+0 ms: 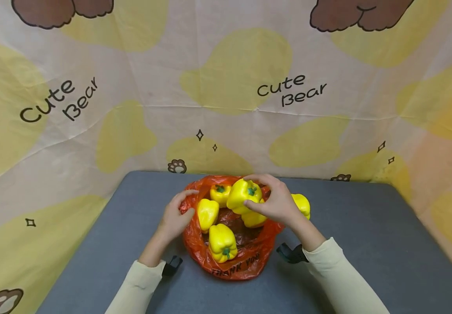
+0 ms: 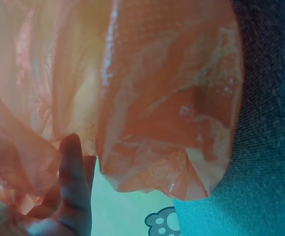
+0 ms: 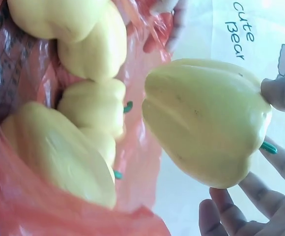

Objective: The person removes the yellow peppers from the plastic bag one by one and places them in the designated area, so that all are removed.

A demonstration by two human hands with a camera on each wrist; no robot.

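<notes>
A red plastic bag [image 1: 245, 268] printed "THANK YOU" stands with its mouth spread wide. Inside it lie several yellow bell peppers, among them a front one [image 1: 222, 242] and a left one [image 1: 208, 213]. My right hand [image 1: 274, 200] grips another yellow bell pepper [image 3: 206, 118] by its stem end, above the far right part of the bag's mouth. At the bag's left rim, my left hand [image 1: 175, 218] holds the plastic between thumb and fingers; in the left wrist view the film partly covers its fingers [image 2: 73, 182].
A further yellow bell pepper [image 1: 302, 205] sits on the grey table [image 1: 359, 244], right of the bag and partly behind my right hand. A cloth [image 1: 233, 69] with yellow patches and "Cute Bear" lettering hangs behind and beside the table.
</notes>
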